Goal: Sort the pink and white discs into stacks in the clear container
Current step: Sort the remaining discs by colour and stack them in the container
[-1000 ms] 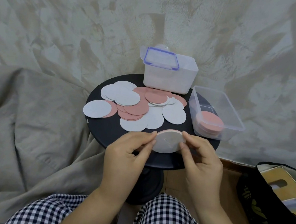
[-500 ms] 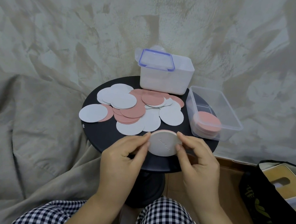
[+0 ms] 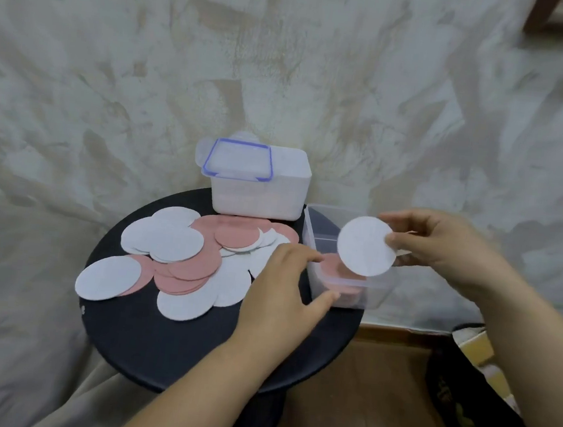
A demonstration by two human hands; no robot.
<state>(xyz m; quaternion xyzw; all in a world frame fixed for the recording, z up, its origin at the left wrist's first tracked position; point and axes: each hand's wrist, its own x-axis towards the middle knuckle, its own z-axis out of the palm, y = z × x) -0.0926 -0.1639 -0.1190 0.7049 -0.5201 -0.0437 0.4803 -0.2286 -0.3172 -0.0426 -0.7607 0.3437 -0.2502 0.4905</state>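
Note:
My right hand (image 3: 442, 246) pinches a white disc (image 3: 366, 246) by its right edge and holds it upright over the clear container (image 3: 320, 224) at the table's right side. A stack of pink discs (image 3: 332, 264) lies in the near part of that container, partly hidden by the held disc. My left hand (image 3: 283, 289) hovers with relaxed fingers over the table, its fingertips near the container's left wall, holding nothing. Several loose pink and white discs (image 3: 179, 255) lie overlapping on the round black table (image 3: 163, 350).
A closed white box (image 3: 258, 194) with a blue-rimmed lid stands at the table's back edge against the mottled wall. Beige fabric (image 3: 18, 291) lies to the left. A dark bag (image 3: 481, 404) sits on the wooden floor at the lower right.
Both hands held the white disc at the table's front edge. Now the right hand alone has carried it up and right over the container, and the left hand has let go.

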